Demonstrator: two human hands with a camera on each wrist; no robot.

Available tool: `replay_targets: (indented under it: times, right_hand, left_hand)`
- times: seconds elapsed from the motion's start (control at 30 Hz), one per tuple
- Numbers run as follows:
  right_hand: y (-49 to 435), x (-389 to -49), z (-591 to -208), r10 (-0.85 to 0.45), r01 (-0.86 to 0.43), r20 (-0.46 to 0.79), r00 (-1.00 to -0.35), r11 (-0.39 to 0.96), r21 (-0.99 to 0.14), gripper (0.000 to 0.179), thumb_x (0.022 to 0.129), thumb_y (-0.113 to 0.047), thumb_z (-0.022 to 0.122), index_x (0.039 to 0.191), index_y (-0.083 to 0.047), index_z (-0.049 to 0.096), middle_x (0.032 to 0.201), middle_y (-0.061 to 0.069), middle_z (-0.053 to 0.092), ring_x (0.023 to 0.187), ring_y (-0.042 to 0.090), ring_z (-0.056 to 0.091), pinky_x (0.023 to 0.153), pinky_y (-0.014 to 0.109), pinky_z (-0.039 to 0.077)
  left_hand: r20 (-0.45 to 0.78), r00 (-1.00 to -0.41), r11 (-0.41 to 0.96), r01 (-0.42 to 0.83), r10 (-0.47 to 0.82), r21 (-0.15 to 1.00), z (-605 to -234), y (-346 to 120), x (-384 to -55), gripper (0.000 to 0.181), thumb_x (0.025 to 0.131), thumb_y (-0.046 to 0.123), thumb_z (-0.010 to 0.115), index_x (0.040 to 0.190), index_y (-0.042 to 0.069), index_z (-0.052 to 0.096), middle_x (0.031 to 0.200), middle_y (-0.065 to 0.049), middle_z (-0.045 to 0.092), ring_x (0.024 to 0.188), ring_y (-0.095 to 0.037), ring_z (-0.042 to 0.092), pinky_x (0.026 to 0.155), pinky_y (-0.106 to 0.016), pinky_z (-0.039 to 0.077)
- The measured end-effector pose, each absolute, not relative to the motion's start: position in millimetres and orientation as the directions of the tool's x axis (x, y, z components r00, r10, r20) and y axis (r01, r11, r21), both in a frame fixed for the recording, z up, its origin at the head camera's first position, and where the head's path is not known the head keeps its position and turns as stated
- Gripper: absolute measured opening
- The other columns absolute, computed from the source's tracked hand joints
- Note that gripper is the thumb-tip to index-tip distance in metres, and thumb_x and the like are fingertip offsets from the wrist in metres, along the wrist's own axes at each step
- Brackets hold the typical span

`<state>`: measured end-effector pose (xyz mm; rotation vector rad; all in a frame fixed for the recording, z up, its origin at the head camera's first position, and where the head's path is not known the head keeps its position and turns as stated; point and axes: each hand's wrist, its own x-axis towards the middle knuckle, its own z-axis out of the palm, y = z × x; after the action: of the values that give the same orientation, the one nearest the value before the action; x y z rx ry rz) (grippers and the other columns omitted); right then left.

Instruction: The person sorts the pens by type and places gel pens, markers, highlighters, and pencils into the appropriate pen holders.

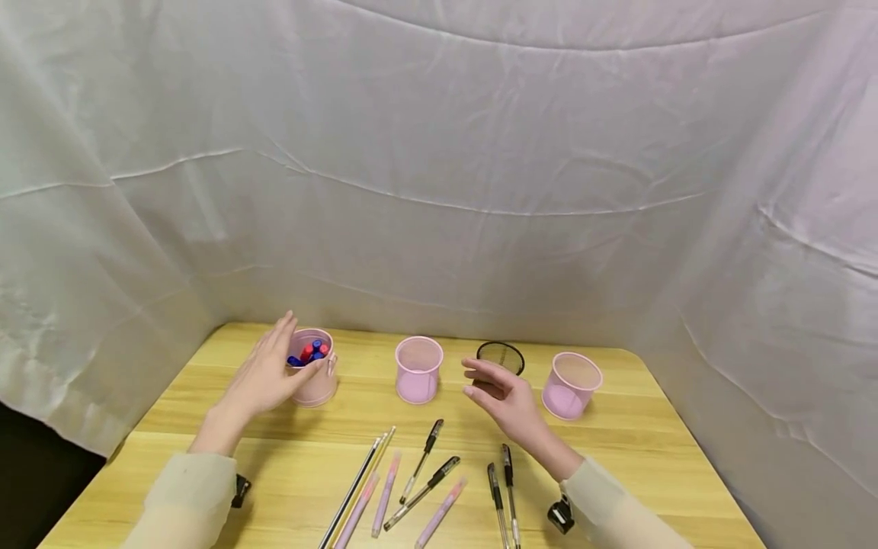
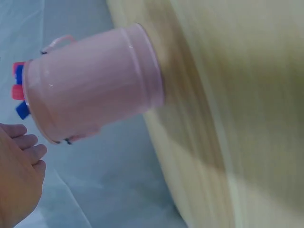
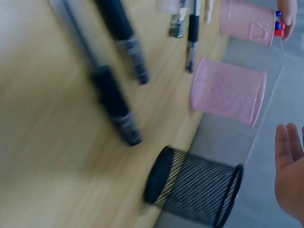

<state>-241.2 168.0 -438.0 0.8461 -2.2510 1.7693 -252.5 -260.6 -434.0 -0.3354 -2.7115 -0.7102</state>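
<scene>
At the back left my left hand (image 1: 264, 374) is beside a pink metal bucket (image 1: 317, 390), fingers extended near its rim. Red and blue capped pens (image 1: 315, 349) stick out of the bucket. The left wrist view has the bucket's side and small handle, with the fingertips (image 2: 35, 152) close to its mouth. My right hand (image 1: 511, 408) hovers in front of a black mesh pen cup (image 1: 511, 357), fingers loosely bent and holding nothing. In the right wrist view that black cup (image 3: 197, 185) stands near the right hand (image 3: 290, 178).
Two pink mesh cups stand at the back, one in the middle (image 1: 417, 385) and one at right (image 1: 565, 400). On the wooden table (image 1: 652, 473) lie pencils (image 1: 357, 484), several pink-purple markers (image 1: 386, 492) and several black-gripped gel pens (image 1: 439, 473). Grey-white cloth (image 1: 439, 152) surrounds the table.
</scene>
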Motion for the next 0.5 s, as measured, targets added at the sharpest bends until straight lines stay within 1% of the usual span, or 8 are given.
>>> replay_targets:
  times: [0.1, 0.23, 0.33, 0.4, 0.5]
  right_hand:
    - [180.9, -239.1, -445.2, -0.312, -0.485, 0.421, -0.852, 0.168, -0.858, 0.044, 0.097, -0.004, 0.073, 0.139, -0.001, 0.064, 0.138, 0.023, 0.063, 0.123, 0.044, 0.063, 0.098, 0.025, 0.057]
    - [198.2, -235.7, -454.7, -0.28, -0.483, 0.42, -0.863, 0.214, -0.849, 0.043, 0.096, -0.004, 0.074, 0.138, 0.001, 0.065, 0.136, 0.026, 0.064, 0.118, 0.04, 0.066, 0.095, 0.023, 0.058]
    - [209.6, -232.7, -462.0, -0.261, -0.49, 0.429, -0.865, 0.253, -0.835, 0.041, 0.095, -0.003, 0.074, 0.135, 0.002, 0.066, 0.135, 0.024, 0.065, 0.114, 0.035, 0.068, 0.093, 0.023, 0.058]
    - [216.3, -230.4, -467.2, -0.254, -0.485, 0.424, -0.869, 0.272, -0.831, 0.041, 0.095, -0.002, 0.074, 0.135, 0.003, 0.066, 0.134, 0.024, 0.066, 0.112, 0.036, 0.068, 0.092, 0.023, 0.059]
    - [224.2, -226.7, -474.7, -0.249, -0.452, 0.388, -0.887, 0.299, -0.841, 0.043, 0.094, -0.002, 0.075, 0.135, 0.003, 0.065, 0.133, 0.024, 0.066, 0.112, 0.038, 0.068, 0.09, 0.024, 0.06]
  left_hand:
    - [0.394, -0.907, 0.846, 0.323, 0.149, 0.424, -428.9, -252.2, -250.7, 0.1, 0.096, 0.051, 0.07, 0.162, -0.006, 0.021, 0.17, -0.027, 0.019, 0.155, -0.048, 0.02, 0.125, -0.065, 0.019]
    - [0.421, -0.893, 0.838, 0.348, 0.16, 0.42, -425.2, -238.5, -249.4, 0.098, 0.096, 0.047, 0.071, 0.162, -0.007, 0.021, 0.17, -0.026, 0.018, 0.156, -0.046, 0.018, 0.126, -0.062, 0.018]
    - [0.432, -0.884, 0.836, 0.368, 0.179, 0.408, -424.4, -227.5, -249.9, 0.096, 0.098, 0.049, 0.067, 0.162, -0.005, 0.02, 0.171, -0.024, 0.017, 0.156, -0.045, 0.017, 0.126, -0.061, 0.018]
    - [0.44, -0.876, 0.836, 0.384, 0.196, 0.392, -424.0, -219.1, -250.3, 0.096, 0.099, 0.053, 0.064, 0.163, -0.004, 0.02, 0.171, -0.023, 0.017, 0.157, -0.044, 0.018, 0.126, -0.062, 0.019]
    - [0.436, -0.873, 0.836, 0.399, 0.22, 0.376, -422.4, -205.4, -251.3, 0.098, 0.099, 0.057, 0.061, 0.164, -0.003, 0.018, 0.172, -0.021, 0.014, 0.158, -0.041, 0.016, 0.127, -0.059, 0.017]
